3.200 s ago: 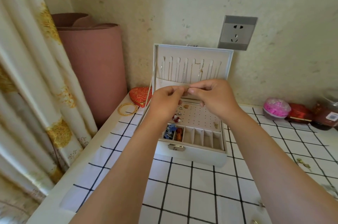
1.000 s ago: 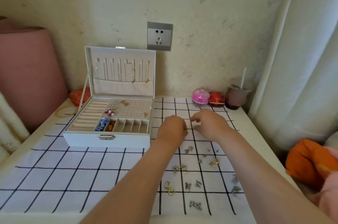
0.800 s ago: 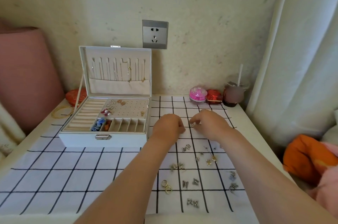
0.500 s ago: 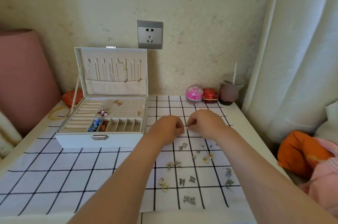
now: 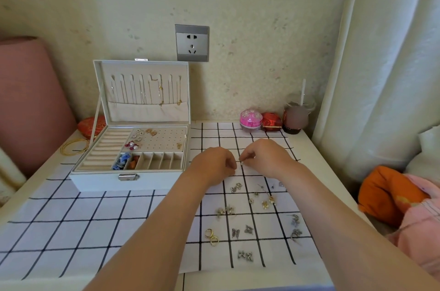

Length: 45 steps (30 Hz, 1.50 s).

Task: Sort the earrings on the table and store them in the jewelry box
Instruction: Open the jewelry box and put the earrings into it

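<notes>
The left hand (image 5: 212, 163) is hiding its fingertips; the speck (image 5: 241, 163) the right hand (image 5: 266, 157) is pinching is too small to identify.

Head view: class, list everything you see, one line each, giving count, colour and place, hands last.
box: one, white, open, left on cloth
cloth: one, white with black grid, on table
earrings: many, silver and gold, on cloth right of box
necklaces: several, gold, in box lid
bangles: some, gold, left of box
pouch: one, red, behind box
socket: one, grey, on wall
jars: two, pink and red, by wall
cup: one, dark, right of jars
curtain: one, white, right
left grip: one, bare, curled, over cloth
right grip: one, bare, pinching stud beside left grip
</notes>
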Motion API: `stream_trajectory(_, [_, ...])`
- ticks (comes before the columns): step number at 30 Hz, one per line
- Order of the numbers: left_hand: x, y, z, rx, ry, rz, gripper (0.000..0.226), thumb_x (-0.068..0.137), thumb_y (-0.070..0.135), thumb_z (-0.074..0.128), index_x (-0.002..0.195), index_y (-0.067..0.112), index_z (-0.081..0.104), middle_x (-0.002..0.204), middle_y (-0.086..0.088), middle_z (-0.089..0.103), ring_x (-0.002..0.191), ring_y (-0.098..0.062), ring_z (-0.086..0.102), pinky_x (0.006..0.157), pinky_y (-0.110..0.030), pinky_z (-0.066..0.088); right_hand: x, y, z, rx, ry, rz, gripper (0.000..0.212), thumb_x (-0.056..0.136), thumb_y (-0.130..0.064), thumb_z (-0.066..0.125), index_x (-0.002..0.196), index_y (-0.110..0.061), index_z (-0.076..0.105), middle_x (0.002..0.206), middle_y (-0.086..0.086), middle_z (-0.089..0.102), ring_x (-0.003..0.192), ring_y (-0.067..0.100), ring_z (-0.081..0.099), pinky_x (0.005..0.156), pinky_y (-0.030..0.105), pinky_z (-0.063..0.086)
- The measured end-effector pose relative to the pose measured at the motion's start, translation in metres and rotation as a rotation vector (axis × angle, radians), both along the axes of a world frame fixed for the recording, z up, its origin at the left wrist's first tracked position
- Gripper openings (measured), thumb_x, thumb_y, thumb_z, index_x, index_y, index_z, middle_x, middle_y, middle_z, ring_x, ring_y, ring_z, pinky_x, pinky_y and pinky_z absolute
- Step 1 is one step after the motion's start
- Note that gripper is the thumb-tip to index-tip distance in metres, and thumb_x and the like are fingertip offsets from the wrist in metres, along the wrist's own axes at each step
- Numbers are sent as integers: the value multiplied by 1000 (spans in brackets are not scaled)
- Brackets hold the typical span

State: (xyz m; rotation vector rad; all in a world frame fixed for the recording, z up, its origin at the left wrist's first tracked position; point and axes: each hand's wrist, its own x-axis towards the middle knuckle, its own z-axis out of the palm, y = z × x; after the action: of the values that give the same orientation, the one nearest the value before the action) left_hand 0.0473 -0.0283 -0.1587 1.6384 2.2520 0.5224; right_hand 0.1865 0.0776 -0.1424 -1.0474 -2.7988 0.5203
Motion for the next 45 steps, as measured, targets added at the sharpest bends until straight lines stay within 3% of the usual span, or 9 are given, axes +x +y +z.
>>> stream_trajectory(8, [-2, -1, 5, -42, -19, 22, 19, 83, 41, 72, 99, 32, 71, 94, 16, 62, 97, -10, 61, 89, -32, 52, -10, -4, -3, 94, -105, 51, 16, 93, -25, 62, 101, -30, 75, 103, -10, 72, 96, 14, 65, 74, 27, 45])
stream_trajectory(17, [-1, -1, 4, -4, -36, 64, 25, 85, 40, 69, 108, 31, 67, 104, 13, 66, 100, -11, 61, 91, -36, 52, -16, -6, 0, 11, -79, -21, 14, 88, -21, 66, 90, -30, 78, 94, -12, 73, 90, 12, 67, 75, 29, 54])
stream_trajectory(20, [1, 0, 4, 49, -77, 98, 28, 84, 42, 70, 109, 31, 64, 100, 14, 68, 97, -9, 62, 86, -33, 52, -17, -3, -1, -129, 77, -96, 14, 86, -18, 70, 84, -28, 79, 89, -12, 74, 89, 11, 67, 81, 33, 57])
stream_trajectory(22, [2, 0, 7, 138, -137, 150, 28, 83, 45, 71, 106, 31, 64, 94, 15, 68, 89, -7, 62, 80, -30, 52, -18, -4, 3, -295, 278, -164, 9, 84, -17, 73, 86, -23, 80, 86, -11, 73, 89, 8, 67, 81, 27, 54])
stream_trajectory(26, [-2, -3, 20, 349, -255, 194, 15, 82, 33, 77, 93, 29, 67, 79, 13, 69, 75, -1, 63, 66, -18, 47, -19, -13, 19, -623, 553, -272, 10, 85, -15, 77, 95, -16, 77, 79, -2, 69, 58, 8, 52, 51, 19, 38])
stream_trajectory(28, [-6, -8, 27, 431, -314, 196, 11, 81, 27, 79, 87, 26, 71, 76, 10, 70, 69, 1, 62, 61, -10, 45, -20, -17, 25, -760, 634, -308, 15, 85, -14, 78, 99, -15, 74, 77, 1, 66, 50, 10, 44, 44, 20, 30])
stream_trajectory(31, [-13, -20, 38, 486, -483, 191, 7, 82, 24, 78, 88, 24, 75, 76, -1, 72, 64, -7, 63, 59, -19, 50, -26, -24, 32, -890, 721, -303, 19, 83, -14, 80, 101, -14, 73, 79, 1, 67, 49, 9, 45, 40, 19, 27])
stream_trajectory(36, [-29, -45, 54, 509, -721, 240, 5, 87, 17, 73, 92, 19, 75, 79, 0, 73, 63, -8, 64, 54, -21, 50, -48, -45, 39, -922, 798, -227, 9, 88, -16, 75, 97, -16, 75, 86, 4, 71, 48, 9, 42, 39, 17, 25])
stream_trajectory(45, [-75, -80, 62, 542, -693, 386, 9, 94, 22, 61, 96, 18, 69, 84, 3, 73, 58, -5, 60, 52, -18, 48, -101, -78, 41, -876, 904, -162, 12, 88, -18, 75, 99, -16, 77, 76, -1, 71, 48, 12, 42, 40, 19, 32])
